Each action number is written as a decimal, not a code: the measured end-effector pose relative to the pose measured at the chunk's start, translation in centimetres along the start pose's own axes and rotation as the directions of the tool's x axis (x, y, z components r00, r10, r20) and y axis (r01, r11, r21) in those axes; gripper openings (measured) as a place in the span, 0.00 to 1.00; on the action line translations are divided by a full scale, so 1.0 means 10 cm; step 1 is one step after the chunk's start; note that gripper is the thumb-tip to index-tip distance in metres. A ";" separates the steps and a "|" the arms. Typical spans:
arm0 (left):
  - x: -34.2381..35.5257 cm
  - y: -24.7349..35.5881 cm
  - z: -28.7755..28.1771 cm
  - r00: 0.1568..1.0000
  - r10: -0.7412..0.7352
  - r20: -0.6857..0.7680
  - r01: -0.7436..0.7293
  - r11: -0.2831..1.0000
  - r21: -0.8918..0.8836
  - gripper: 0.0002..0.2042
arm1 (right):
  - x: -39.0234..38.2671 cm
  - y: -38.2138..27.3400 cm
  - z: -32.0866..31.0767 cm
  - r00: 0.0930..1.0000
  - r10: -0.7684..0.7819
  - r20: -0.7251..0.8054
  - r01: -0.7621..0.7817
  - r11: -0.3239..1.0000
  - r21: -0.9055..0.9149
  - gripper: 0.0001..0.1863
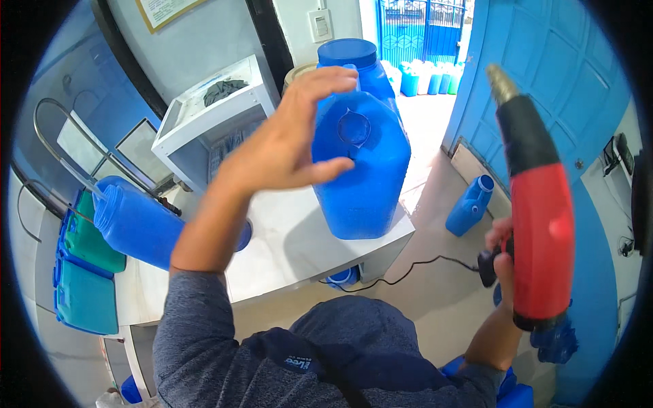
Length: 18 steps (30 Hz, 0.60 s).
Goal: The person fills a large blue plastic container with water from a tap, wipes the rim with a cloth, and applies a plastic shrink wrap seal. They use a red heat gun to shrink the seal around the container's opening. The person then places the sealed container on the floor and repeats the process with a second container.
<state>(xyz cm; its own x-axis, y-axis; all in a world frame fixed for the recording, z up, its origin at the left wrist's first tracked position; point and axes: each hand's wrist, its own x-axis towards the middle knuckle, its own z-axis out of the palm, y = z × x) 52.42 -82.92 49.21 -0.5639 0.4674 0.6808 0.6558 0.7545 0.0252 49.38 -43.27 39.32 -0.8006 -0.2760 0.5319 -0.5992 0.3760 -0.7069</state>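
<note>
A blue plastic jug [360,183] stands on the white table in front of me, with a round patch of plastic film [354,128] over its upper face. My left hand [289,136] reaches across to it, fingers spread, the thumb near the film; whether it touches the jug I cannot tell. In my right hand [502,251] is a red and black heat gun [541,217], held by its handle at the right. Its metal nozzle [502,83] points up and away from the jug. A black cord [408,264] runs from the gun's handle toward the table.
A large blue drum [347,53] stands behind the jug. On the left, a blue container [136,221] has a hose in its mouth, beside green containers [85,292]. A small blue jug [469,205] sits on the floor by the blue door [544,88]. The white table [279,265] carries a white shelf box [211,102].
</note>
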 end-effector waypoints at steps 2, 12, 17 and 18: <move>0.05 -0.15 -0.06 0.995 -0.006 0.100 0.015 0.996 -0.092 0.46 | -0.22 0.14 -0.07 0.993 0.106 0.046 -0.103 0.992 -0.073 0.21; 0.23 -0.19 -0.05 0.939 -0.042 0.341 0.086 0.990 -0.114 0.41 | -0.60 0.22 0.06 0.979 -0.093 0.181 0.130 0.971 -0.200 0.18; 0.24 -0.20 -0.06 0.953 -0.014 0.303 0.052 0.992 -0.115 0.40 | -0.55 0.17 0.12 0.969 -0.147 0.198 0.197 0.945 -0.263 0.16; 0.24 -0.19 -0.07 0.948 -0.030 0.317 0.075 0.989 -0.131 0.40 | -0.55 0.17 0.14 0.967 -0.159 0.197 0.210 0.938 -0.275 0.16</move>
<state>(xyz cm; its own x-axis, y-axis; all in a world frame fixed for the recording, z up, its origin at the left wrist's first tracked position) 50.13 -83.57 51.32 -0.7130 0.5668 0.4127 0.6719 0.7206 0.1712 52.77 -42.31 34.54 -0.6803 -0.5009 0.5351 -0.7290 0.5381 -0.4231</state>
